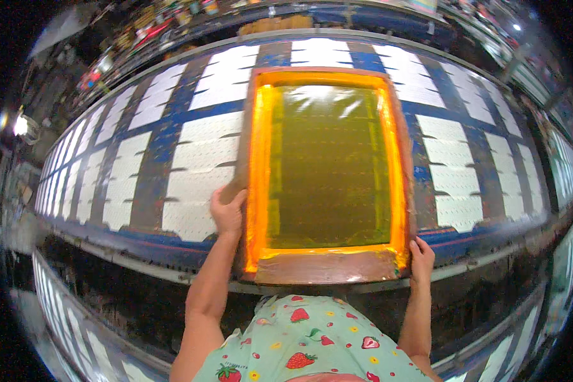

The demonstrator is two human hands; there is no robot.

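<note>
In front of me is a screen printing frame (328,165) with yellow-green mesh and a shiny orange taped border. Brown tape (328,266) covers its near end. My left hand (228,210) grips the frame's left side, thumb against the edge and fingers partly hidden behind it. Lower on the opposite side, my right hand (421,258) is closed around the right edge near the close corner. The frame lies over the long blue printing table (153,149); whether it rests on it or is held just above, I cannot tell.
White cut sheets (200,153) lie in two rows along the table, with more white sheets (452,172) to the right. Behind the table stands a cluttered shelf (165,28). A lamp (21,125) shines at far left. Another table with white sheets (70,325) is at lower left.
</note>
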